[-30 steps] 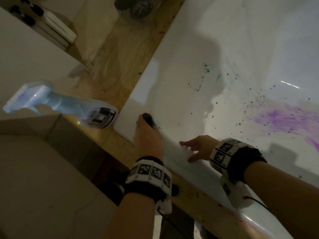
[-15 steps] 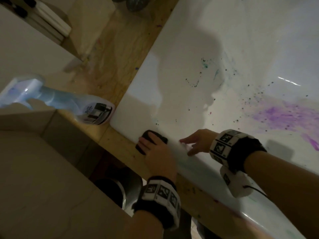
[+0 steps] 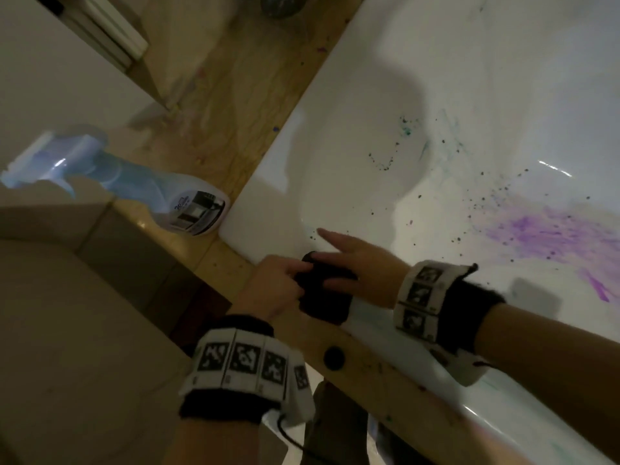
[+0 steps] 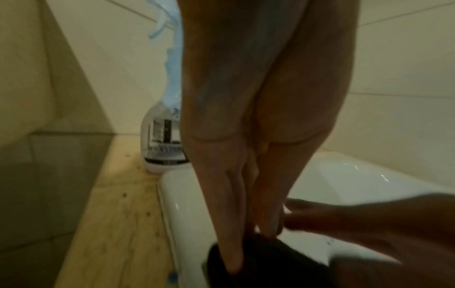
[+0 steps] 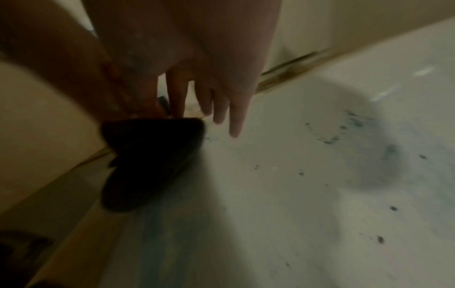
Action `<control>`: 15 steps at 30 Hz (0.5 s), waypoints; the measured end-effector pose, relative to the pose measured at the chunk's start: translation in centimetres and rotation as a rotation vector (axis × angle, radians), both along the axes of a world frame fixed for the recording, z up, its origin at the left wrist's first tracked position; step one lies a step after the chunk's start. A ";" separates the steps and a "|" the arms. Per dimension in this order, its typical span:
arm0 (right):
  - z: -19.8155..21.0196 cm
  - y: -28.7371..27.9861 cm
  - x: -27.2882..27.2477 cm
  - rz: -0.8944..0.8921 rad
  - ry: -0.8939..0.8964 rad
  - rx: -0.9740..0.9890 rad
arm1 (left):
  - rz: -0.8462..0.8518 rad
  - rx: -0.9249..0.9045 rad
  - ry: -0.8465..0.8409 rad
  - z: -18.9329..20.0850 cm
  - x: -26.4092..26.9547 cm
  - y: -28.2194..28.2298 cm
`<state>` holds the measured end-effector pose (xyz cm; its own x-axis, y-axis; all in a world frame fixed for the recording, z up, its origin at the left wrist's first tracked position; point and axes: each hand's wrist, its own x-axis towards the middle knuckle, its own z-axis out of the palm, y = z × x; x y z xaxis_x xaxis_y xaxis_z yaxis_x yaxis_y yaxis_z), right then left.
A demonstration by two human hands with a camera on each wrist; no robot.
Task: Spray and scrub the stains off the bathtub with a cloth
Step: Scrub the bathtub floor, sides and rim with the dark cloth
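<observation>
The bathtub (image 3: 352,182) is bounded on its near side by a rounded white rim, which is flanked by a wooden ledge (image 3: 235,105) running along the outside of the tub. A spray bottle (image 3: 141,193) is set on this ledge just beside the tub's corner, close to the tiled wall (image 3: 40,95). A dark round knob (image 3: 333,358) is seen on the wooden edge nearer the person. Beyond the rim, the tub's inner slope lies open and broad.

A dark cloth (image 3: 323,293) is placed on the rim, draped partly over its inner edge. It is held between both hands. The left hand (image 3: 271,290) is positioned at the cloth's outer side, with its fingertips (image 4: 234,259) pinched onto the fabric. The right hand (image 3: 355,263) is laid over the cloth's inner side; its thumb and first finger are closed on the fabric, while the remaining fingers (image 5: 235,124) are extended straight over the tub wall.

The tub's white surface is marked with stains: dark specks (image 3: 382,162) and a teal smear on the slope beyond the hands, and a large purple smear (image 3: 543,229) farther to the right. A faint bluish film is visible on the wall below the cloth in the right wrist view.
</observation>
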<state>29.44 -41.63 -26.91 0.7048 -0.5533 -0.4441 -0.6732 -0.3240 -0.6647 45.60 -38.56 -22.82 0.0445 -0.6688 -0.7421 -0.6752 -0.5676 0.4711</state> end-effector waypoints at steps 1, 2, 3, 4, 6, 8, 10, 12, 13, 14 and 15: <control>-0.2 0.4 0.8 0.058 0.025 -0.055 | -0.010 0.015 -0.015 0.3 0.5 -0.7; -0.6 0.8 1.5 0.091 0.065 -0.097 | -0.015 0.042 -0.049 0.4 0.9 -1.2; -0.6 1.2 2.0 0.121 0.115 -0.123 | -0.010 0.048 -0.104 0.4 1.2 -1.7; -1.0 1.8 2.5 0.161 0.169 -0.150 | -0.015 0.024 -0.194 0.2 1.4 -2.0; -2.2 3.2 3.3 0.218 0.215 -0.303 | -0.031 -0.063 -0.387 -0.3 1.7 -2.7; -2.3 4.0 3.7 0.225 0.201 -0.416 | -0.103 -0.087 -0.464 -1.0 1.8 -3.3; -3.0 4.1 3.7 0.266 0.170 -0.394 | -0.199 -0.044 -0.489 -1.9 1.9 -3.6; -3.7 3.8 3.3 0.247 0.105 -0.368 | -0.269 0.011 -0.492 -3.0 2.5 -3.6; -3.7 3.5 3.3 0.221 0.075 -0.327 | -0.307 0.031 -0.492 -3.4 3.0 -3.4; -3.7 3.3 3.2 0.196 0.052 -0.279 | -0.339 0.047 -0.486 -3.8 3.5 -3.2; -3.8 3.1 3.3 0.155 0.019 -0.275 | -0.355 0.063 -0.466 -3.9 3.9 -3.2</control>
<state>32.70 -38.56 -30.68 0.7830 -0.5410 -0.3070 -0.6134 -0.5894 -0.5257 49.52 -41.75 -26.73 0.1570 -0.6577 -0.7367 -0.9567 -0.2865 0.0519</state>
